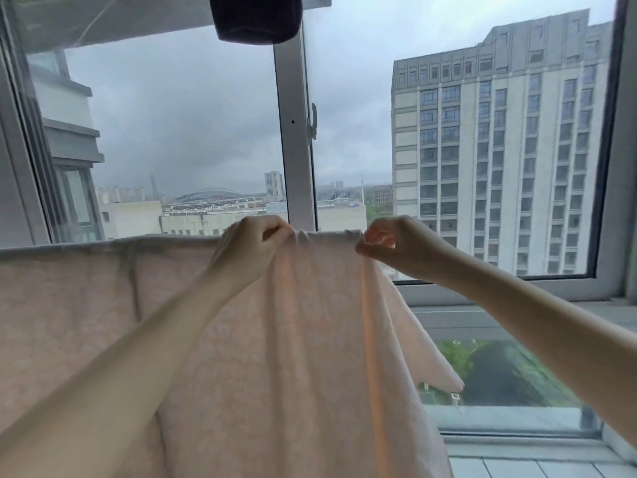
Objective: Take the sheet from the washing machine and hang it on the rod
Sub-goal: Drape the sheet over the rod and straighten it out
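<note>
Sheet (pixel 241 339) is hanging in the head view, pale pink and draped along a level line across the frame (the rod itself is lying hidden under the fold). Its top edge is running from the far left to just past the middle, where the cloth is ending and open air is showing to the right. The left hand (pixel 253 250) is pinching the top edge with curled fingers; the right hand (pixel 396 248) is pinching the same edge at its right end, thumb and fingertips closed on the cloth. Behind, a window frame (pixel 296 132) is standing upright between two panes, with a tall building (pixel 499 150) beyond. A dark object (pixel 255 17) is hanging overhead.
</note>
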Available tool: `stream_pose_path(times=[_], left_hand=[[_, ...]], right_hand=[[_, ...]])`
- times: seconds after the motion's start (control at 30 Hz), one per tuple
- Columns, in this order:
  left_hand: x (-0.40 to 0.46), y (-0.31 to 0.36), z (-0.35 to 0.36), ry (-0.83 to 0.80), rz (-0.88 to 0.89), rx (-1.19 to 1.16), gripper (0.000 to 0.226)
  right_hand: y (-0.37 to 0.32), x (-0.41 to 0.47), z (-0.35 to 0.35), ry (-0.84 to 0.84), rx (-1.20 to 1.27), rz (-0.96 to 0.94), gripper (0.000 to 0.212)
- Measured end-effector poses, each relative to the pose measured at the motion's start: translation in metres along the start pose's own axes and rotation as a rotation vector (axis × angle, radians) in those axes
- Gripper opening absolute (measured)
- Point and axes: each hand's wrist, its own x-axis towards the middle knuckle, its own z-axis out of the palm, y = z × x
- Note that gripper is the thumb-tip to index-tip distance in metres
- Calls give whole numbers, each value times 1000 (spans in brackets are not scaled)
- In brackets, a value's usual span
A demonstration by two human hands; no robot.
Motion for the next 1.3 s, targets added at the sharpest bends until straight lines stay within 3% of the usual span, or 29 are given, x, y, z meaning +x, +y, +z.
stream_pose_path(times=[0.23,0.37,0.47,0.57,0.73,0.87,1.0,1.3], left_hand=[[14,11,0,60,6,70,16],[24,40,18,90,51,10,12],[19,57,39,-5,92,36,15],[13,56,44,-48,99,56,20],[12,44,24,-112,119,-22,16],[6,9,5,-104,18,12,25],[-4,-17,-14,-71,-14,-106,9],[3,-13,-8,104,-111,-187,11]], right_hand=[[-6,2,0,116,-27,-36,7],[20,1,-13,288,-14,111,12],[44,-10,-16,121,-124,238,11],[48,-19,-13,-10,-148,221,7],[6,-10,-7,16,42,70,19],[-10,-4,9,48,-9,-47,20],[-9,-2,21,96,-11,-23,25],[-7,-4,39,237,-9,18,16]])
